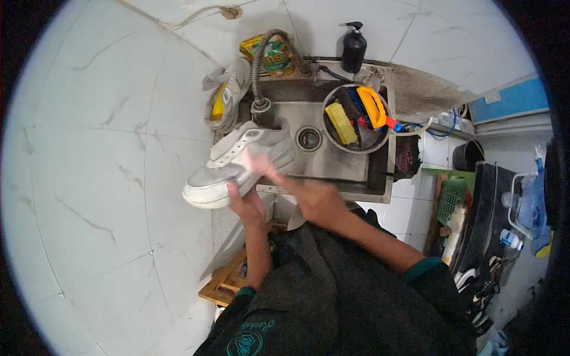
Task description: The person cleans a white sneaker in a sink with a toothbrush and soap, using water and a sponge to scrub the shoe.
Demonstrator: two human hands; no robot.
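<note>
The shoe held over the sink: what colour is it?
White all over, upper and sole; the shoe shows best in the head view, gripped from below by the left hand.

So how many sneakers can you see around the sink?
2: one white sneaker held by the left hand over the sink; another sneaker on the sink's far left corner. More may be hidden.

The person wears a dark, near-black top with teal cuffs at both sleeves. A teal round emblem with script lettering sits on the near left shoulder. Both forearms are bare.
</note>
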